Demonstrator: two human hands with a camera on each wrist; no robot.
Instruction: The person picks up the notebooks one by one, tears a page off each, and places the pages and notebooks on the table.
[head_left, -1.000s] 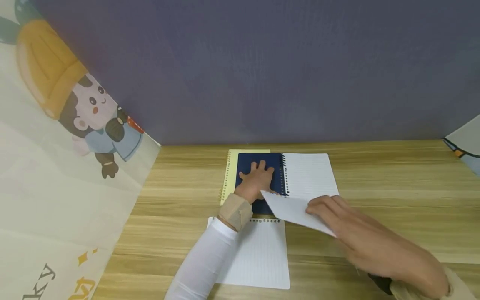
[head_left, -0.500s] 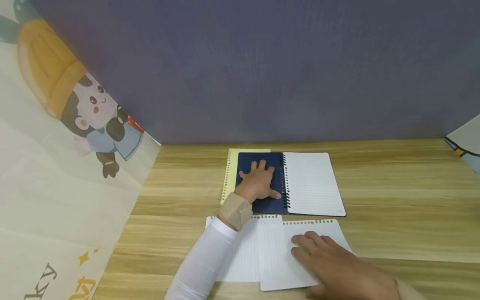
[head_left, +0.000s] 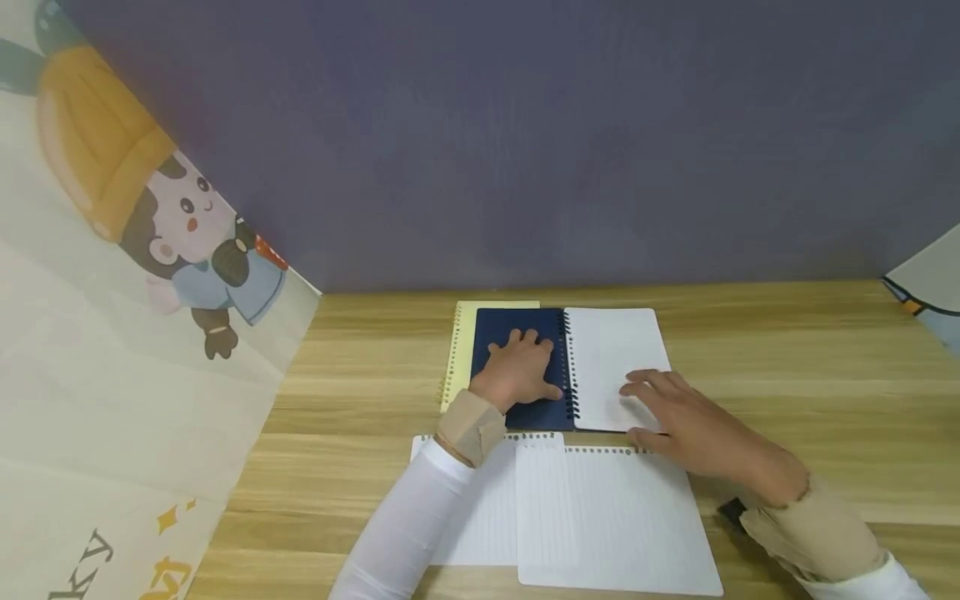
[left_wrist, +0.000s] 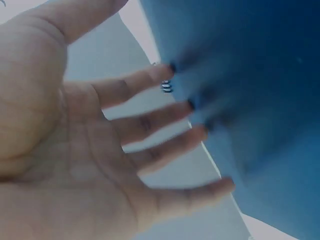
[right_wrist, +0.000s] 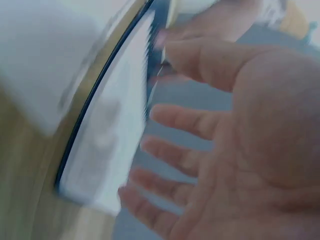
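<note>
A spiral notebook lies open, its navy cover (head_left: pixel 495 321) folded out to the left and its white lined page (head_left: pixel 611 350) on the right. Fingers spread, my left hand (head_left: pixel 517 371) rests on the navy cover. In the left wrist view its fingertips (left_wrist: pixel 220 186) meet the blue surface. Over the lower right of the lined page hovers my right hand (head_left: pixel 693 429), fingers loosely bent and holding nothing. The right wrist view shows its fingers (right_wrist: pixel 170 152) apart above the page. Below the notebook, a torn lined sheet (head_left: pixel 615 517) overlaps another sheet (head_left: pixel 476 525).
A pale yellow spiral-bound pad (head_left: pixel 460 350) sticks out from under the navy cover. Wooden tabletop (head_left: pixel 787 375) extends to the right. A dark grey panel (head_left: pixel 525 150) stands behind, and a cloth printed with a cartoon figure (head_left: pixel 187 208) hangs at the left.
My right hand lowered a torn sheet onto the table, partly over the other one, released it, then moved up to the notebook's right page. The left hand stayed on the cover.
</note>
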